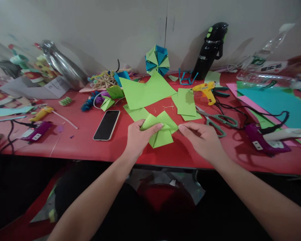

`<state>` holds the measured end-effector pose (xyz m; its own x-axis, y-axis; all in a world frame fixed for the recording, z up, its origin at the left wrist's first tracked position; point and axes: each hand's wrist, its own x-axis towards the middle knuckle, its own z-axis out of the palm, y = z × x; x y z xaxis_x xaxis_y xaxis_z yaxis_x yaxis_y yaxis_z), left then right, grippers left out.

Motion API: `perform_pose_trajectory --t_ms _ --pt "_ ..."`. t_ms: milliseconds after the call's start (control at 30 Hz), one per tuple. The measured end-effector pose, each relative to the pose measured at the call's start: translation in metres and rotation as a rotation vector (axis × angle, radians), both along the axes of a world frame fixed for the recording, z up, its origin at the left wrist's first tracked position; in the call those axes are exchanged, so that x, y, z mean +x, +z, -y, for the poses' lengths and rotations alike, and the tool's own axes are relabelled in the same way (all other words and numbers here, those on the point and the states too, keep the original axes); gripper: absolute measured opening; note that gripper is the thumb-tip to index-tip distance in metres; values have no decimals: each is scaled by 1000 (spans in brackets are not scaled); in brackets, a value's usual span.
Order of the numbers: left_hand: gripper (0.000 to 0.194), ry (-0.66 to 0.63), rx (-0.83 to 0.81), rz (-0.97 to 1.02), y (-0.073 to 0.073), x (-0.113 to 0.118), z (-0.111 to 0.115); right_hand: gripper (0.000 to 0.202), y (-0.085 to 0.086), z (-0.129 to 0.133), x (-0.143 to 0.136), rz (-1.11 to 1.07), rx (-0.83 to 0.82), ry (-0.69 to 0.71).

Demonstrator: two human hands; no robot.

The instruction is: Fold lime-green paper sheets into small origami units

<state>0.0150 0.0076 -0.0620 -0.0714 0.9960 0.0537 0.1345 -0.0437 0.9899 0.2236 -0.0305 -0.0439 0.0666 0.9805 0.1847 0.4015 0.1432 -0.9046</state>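
Note:
A partly folded sheet of light green paper [163, 132] is held between my two hands, near the front edge of the table. My left hand [140, 135] grips its left side, with the thumb lying on top of the folds. At the right, my right hand [199, 135] pinches the paper's pointed corner between thumb and fingers. Behind it lie a large cut green sheet [145, 92] and smaller green pieces [187, 102]. Grey-handled scissors [217, 122] rest just beyond my right hand.
On the red table [75, 144] lie a phone [106, 125], a yellow glue gun [206, 92] and purple power strips [263, 140] with black cables. At the back stand a green-and-blue paper ornament [157, 61], a black bottle [209, 52] and a steel flask [65, 65]. Another person's hand [299, 63] shows far right.

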Motion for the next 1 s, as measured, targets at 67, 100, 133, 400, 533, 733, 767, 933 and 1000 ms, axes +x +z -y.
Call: perform_pose_trajectory --t_ms 67,100,133,400,533,733,767,933,1000 --pt "39 14 -7 15 -1 1 -1 21 0 0 0 22 0 12" --pt "39 19 -14 21 -1 1 -1 21 0 0 0 36 2 19" --pt "40 21 -19 26 0 2 -1 21 1 1 0 48 6 26" --pt "44 -5 -71 4 6 3 3 21 -1 0 2 7 -59 22" --pt "41 -228 -182 74 12 0 5 23 0 -3 7 -43 -90 44" --pt "41 -509 -287 42 31 -13 0 23 10 -5 16 9 -198 319" --pt "41 -521 -271 32 32 -14 -1 23 11 -5 17 32 -218 365" --pt "39 -624 -194 -70 34 -13 -1 20 10 -5 14 110 -272 477" --pt "28 -641 -173 -146 34 -10 1 21 9 -5 12 114 -287 493"
